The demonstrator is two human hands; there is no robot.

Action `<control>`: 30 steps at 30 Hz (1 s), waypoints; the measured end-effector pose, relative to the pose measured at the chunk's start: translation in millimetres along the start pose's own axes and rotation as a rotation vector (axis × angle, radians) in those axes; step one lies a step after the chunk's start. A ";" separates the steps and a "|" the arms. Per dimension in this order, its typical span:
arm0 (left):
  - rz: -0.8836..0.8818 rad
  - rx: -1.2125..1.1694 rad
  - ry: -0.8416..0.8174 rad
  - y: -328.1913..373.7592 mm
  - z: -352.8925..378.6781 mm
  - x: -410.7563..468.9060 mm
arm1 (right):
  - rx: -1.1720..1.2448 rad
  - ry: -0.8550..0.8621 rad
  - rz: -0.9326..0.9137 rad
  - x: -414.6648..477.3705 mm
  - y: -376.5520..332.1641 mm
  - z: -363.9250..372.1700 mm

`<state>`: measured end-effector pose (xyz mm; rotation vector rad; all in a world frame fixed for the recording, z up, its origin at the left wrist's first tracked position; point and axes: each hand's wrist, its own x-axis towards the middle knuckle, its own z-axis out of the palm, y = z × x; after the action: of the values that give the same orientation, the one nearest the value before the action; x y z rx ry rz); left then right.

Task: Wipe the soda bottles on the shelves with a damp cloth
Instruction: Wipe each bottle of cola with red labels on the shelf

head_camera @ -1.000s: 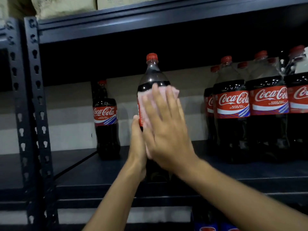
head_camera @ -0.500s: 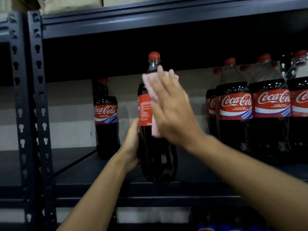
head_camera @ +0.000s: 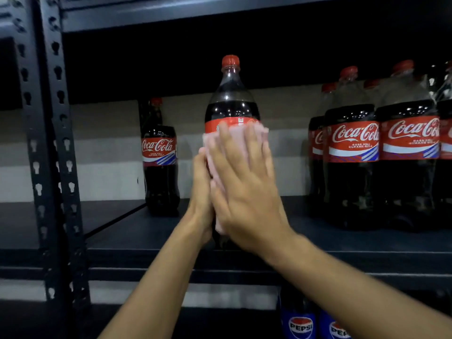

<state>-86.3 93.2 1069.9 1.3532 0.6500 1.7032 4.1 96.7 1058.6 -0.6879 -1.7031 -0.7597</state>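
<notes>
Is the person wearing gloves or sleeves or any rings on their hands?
No. The left hand and right hand are bare, with no gloves and no rings that show. Both forearms are bare as far as the picture goes, so no sleeves, watch or bracelet can be seen. The fingers look a bit blurry.

The cola bottle under my fingers is clear glossy plastic with bright glints, a red ridged plastic cap and a shiny red label. The cloth I press on it is pale pink, soft and matt. The shelf is dark matt painted metal, its punched upright the same.
</notes>
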 end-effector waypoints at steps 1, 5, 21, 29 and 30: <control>-0.016 -0.028 -0.007 1.8 -1.2 2.0 | -0.031 -0.043 -0.019 -18.2 -5.6 2.6; -0.104 -0.119 -0.011 8.5 -9.3 12.5 | -0.124 -0.136 -0.154 -59.4 -8.5 -2.8; -0.003 0.079 0.066 5.8 1.9 -11.5 | 0.194 -0.009 0.052 69.9 20.6 -17.6; -0.065 -0.128 -0.004 4.7 -11.4 13.9 | -0.109 -0.144 -0.216 -54.1 3.0 -4.4; -0.081 -0.154 -0.033 4.9 -13.1 16.5 | -0.125 -0.151 -0.248 -57.7 3.7 -4.2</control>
<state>-101.2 106.1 1078.7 1.2287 0.5366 1.6277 23.1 91.9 1004.0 -0.6390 -1.9134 -1.0158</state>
